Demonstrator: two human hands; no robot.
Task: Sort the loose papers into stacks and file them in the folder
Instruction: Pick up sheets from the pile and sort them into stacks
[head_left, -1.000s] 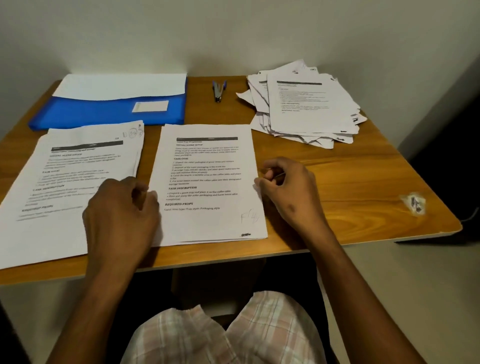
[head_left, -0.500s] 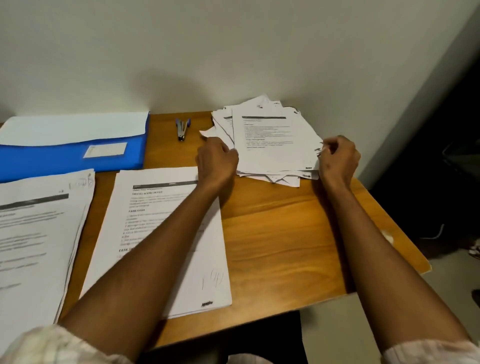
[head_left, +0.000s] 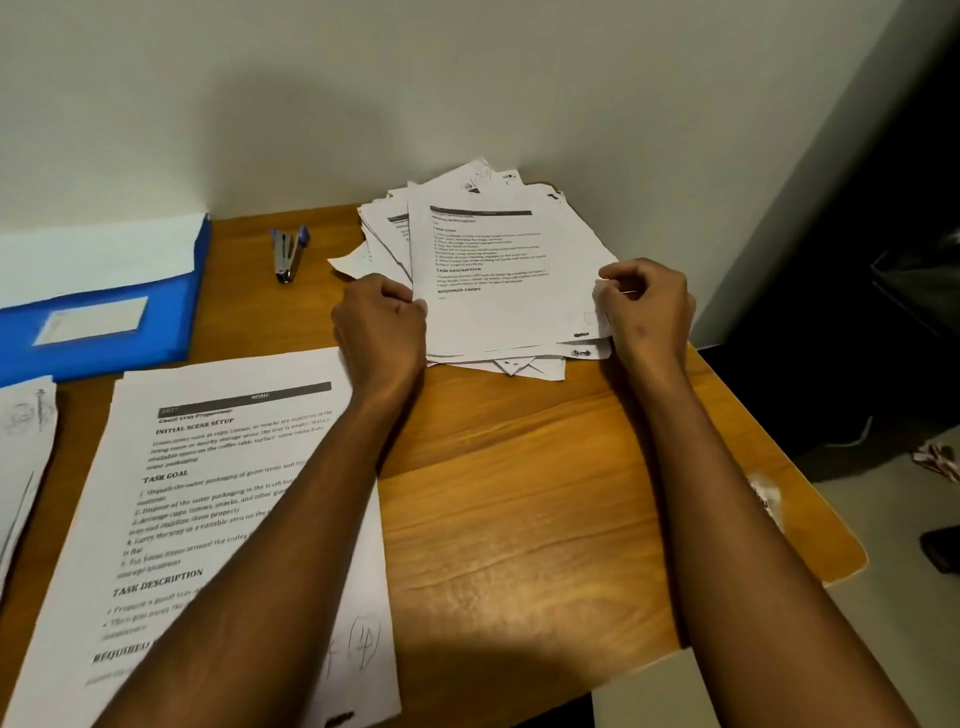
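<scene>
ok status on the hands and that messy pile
Left hand and right hand both gripping the top sheets of the loose pile, one at each side. Blue folder untouched at far left. Stapler clear of the pile.

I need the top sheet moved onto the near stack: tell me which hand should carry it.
Left, probably. The left hand grips the messy pile on the edge facing the near stack; the right hand would cross over.

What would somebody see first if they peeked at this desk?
Probably the messy pile of papers at the far right of the table, with the left hand and right hand gripping its two sides. Then the bright blue folder at the far left, with a small stapler between it and the pile.
</scene>
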